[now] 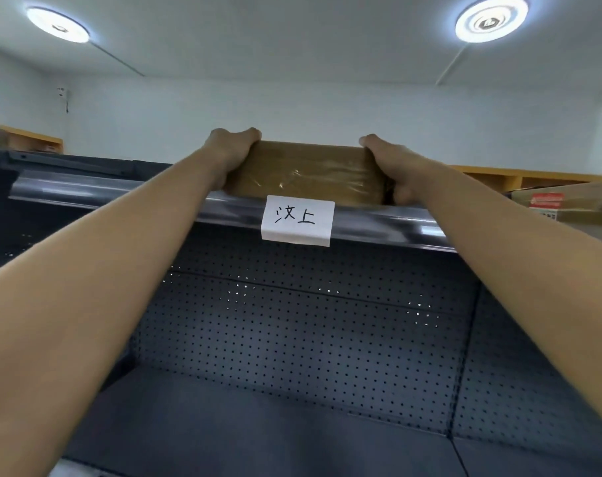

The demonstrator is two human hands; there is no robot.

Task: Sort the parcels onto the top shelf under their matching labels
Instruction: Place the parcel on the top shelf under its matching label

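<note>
A brown cardboard parcel (pixel 306 172) wrapped in clear tape rests on the top shelf (pixel 120 196), right above a white paper label (pixel 297 218) with handwritten characters stuck to the shelf's front rail. My left hand (pixel 232 151) grips the parcel's left end. My right hand (pixel 390 163) grips its right end. Both arms reach up from below. The parcel's underside and back are hidden behind the rail.
Another cardboard box (pixel 561 201) with a red sticker sits on the top shelf to the right. Below the rail are a dark perforated back panel (pixel 309 321) and a lower shelf (pixel 258 435). Wooden cabinets (pixel 34 141) line the wall behind.
</note>
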